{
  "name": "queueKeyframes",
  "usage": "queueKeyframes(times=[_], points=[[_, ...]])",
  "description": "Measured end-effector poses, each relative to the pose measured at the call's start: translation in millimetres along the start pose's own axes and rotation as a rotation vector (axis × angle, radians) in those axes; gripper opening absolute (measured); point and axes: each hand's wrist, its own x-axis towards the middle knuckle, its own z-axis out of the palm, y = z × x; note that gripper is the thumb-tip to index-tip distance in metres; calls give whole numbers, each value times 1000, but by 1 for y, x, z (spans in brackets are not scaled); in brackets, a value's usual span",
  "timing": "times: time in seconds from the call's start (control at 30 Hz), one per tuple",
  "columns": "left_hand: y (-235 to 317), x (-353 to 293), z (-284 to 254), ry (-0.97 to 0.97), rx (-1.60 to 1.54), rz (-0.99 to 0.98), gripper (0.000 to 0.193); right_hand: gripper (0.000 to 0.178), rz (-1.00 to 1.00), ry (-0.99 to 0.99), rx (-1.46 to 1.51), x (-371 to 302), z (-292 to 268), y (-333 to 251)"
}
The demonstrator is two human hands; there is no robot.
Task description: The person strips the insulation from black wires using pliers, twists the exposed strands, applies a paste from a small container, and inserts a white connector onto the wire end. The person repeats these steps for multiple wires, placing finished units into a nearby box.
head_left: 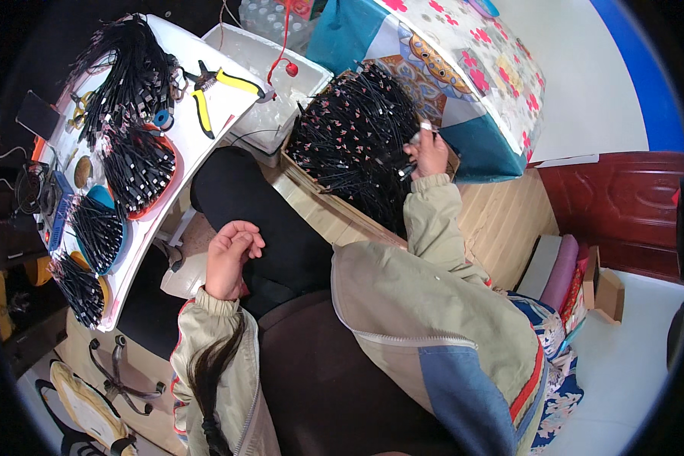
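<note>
My right hand [431, 157] reaches to the right side of a cardboard box [334, 204] filled with short black cables [349, 121]. Its fingers are closed around a few black cables, whose silvery connector ends show beside the fingers; how many it holds I cannot make out. Above my lap, near my knee, my left hand [232, 258] is loosely closed, thumb against the curled fingers, and nothing shows in it.
On the left, a white table [148, 247] bears several black cable bundles [133, 68] and yellow-black wire strippers [209, 91]. A white foam box [243, 49] stands behind the cable box. Beside that lies a flowered cloth [494, 57]. An office chair base [121, 380] is lower left.
</note>
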Motion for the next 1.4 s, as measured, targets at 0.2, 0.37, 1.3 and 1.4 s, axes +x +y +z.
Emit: queueKeyframes(times=[0.2,0.37,1.3,1.4], points=[[0,1,-2,-18,-12,2,14,36,-239,-227,-744,2,-25,-37],[-4,2,1,2,6,3,13,26,-730,-179,-1262,31,52,37],[69,-117,-107,527,191,515,12,21,-651,-953,-773,-109,336,-21],[74,-123,-116,541,141,511,12,19,-743,-888,-918,-107,372,-32]])
